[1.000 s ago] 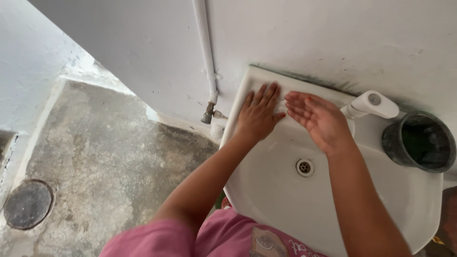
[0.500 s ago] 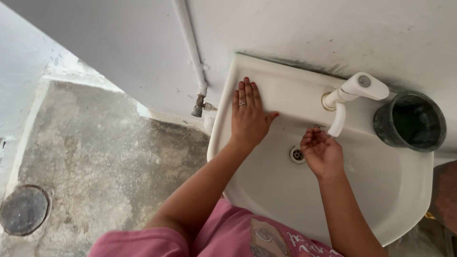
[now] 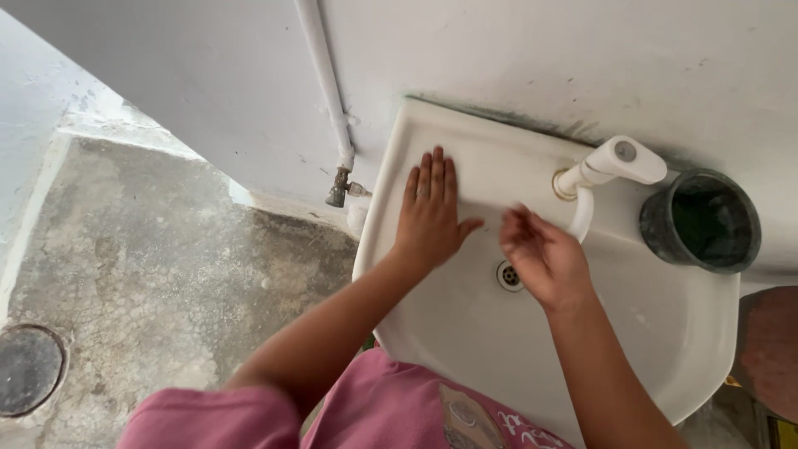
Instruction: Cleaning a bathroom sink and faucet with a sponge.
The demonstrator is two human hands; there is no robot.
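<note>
Resting flat on the back ledge of the white wash basin (image 3: 465, 349), the left hand (image 3: 431, 218) lies palm down with its fingers straight and close together, the thumb spread toward the bowl; its grip is apart and clamps nothing. A ring shows on one finger. The right hand (image 3: 542, 259) hangs over the bowl, back turned up, fingers loosely curved and pointing toward the left hand; it is blurred, and its grip closes on nothing that can be seen. Both hands are near each other but do not touch.

Just under the right hand's knuckles, partly covered by them, sits the metal drain (image 3: 508, 277) in the bottom of the bowl. Just beyond the right hand's fingertips the white tap (image 3: 613, 165) stands on the ledge, its curved spout coming down close beside the hand. Whether water runs from it cannot be told. Farther out past the tap, on the basin's far corner against the wall, stands a dark round cup (image 3: 701, 219), upright.

On the outer side of the left hand, a white pipe (image 3: 324, 83) runs down the wall to a small metal valve (image 3: 341, 187) just off the basin's edge. Beyond that lies the rough concrete floor (image 3: 166, 274) with a round dark drain cover (image 3: 27, 370) well apart. Pink clothing (image 3: 391, 416) shows below both forearms.
</note>
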